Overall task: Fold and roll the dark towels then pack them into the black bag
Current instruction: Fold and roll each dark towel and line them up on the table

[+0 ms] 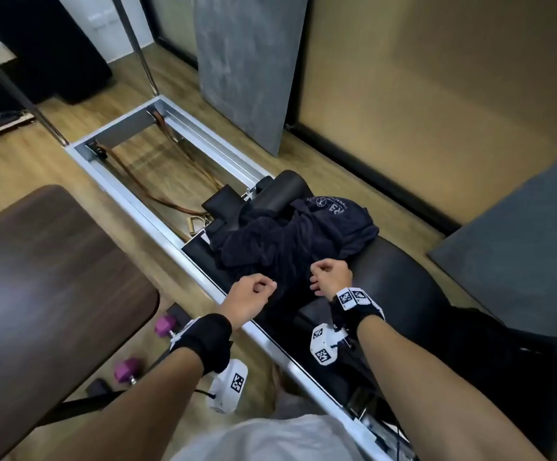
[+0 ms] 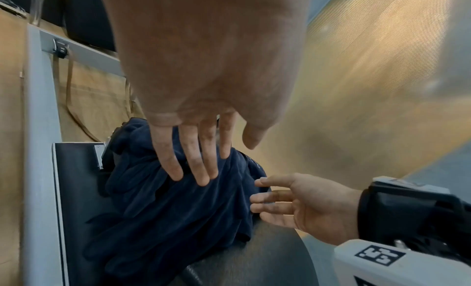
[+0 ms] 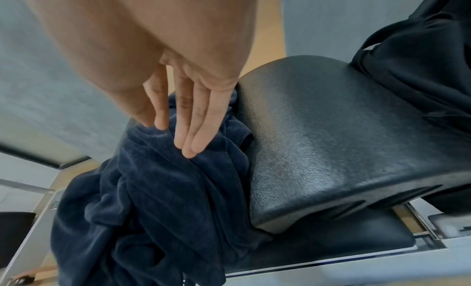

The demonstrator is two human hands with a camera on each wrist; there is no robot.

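**Soft navy towels heaped on the padded bench**
Crumpled navy terry towels (image 1: 290,241) lie limp on the black padded bench (image 1: 400,277); left hand (image 1: 250,294) and right hand (image 1: 332,277), fingers relaxed, reach its near edge. Best pinched at a hem corner.

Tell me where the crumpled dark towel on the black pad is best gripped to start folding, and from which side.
Probably at the near hem of the dark towel, coming from the person's side. It lies bunched on the black pad, with its loose folds trailing toward the left hand and right hand, both right at that edge. The far part is heaped against the bolster, so corners there are buried.
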